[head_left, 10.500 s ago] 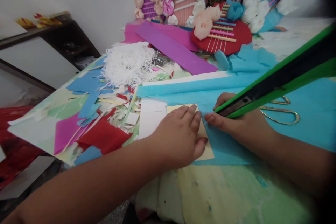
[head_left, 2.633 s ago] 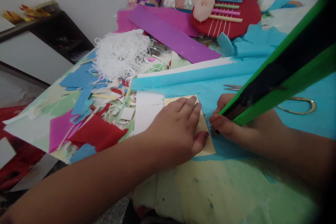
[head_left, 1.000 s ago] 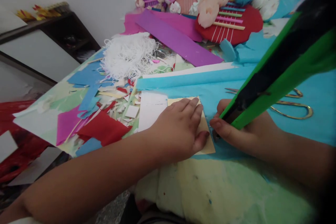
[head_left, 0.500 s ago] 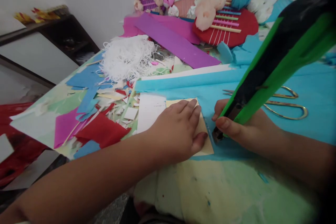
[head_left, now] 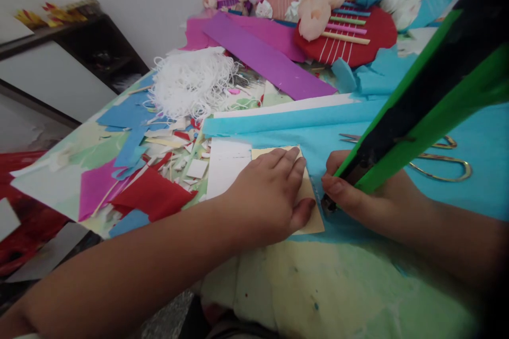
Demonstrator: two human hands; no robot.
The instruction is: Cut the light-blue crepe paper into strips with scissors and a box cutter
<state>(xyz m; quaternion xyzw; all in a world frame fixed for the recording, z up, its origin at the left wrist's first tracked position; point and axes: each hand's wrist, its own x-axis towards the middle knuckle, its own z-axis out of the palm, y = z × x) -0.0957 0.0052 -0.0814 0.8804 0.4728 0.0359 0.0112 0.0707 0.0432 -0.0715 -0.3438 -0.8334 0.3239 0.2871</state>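
Observation:
My left hand lies flat on a cream card, its fingers stretched out. The card rests on a sheet of light blue paper, beside a white card piece. Just right of the cream card, my right hand is closed around the lower end of a long green-and-black tool. Its dark metallic tip is down at the blue paper, close to the card's edge, and its upper end leans toward the camera. I cannot make out its exact kind. Gold-handled scissors lie partly behind it.
White string is heaped at the back left, near a purple strip. Paper scraps, among them a red piece, cover the left side. A round red craft piece with paper flowers stands at the back.
The upper part of the green-and-black tool has swung slightly to the right, and its tip is marginally higher in view. My left hand keeps its place on the card. The view has shifted a little.

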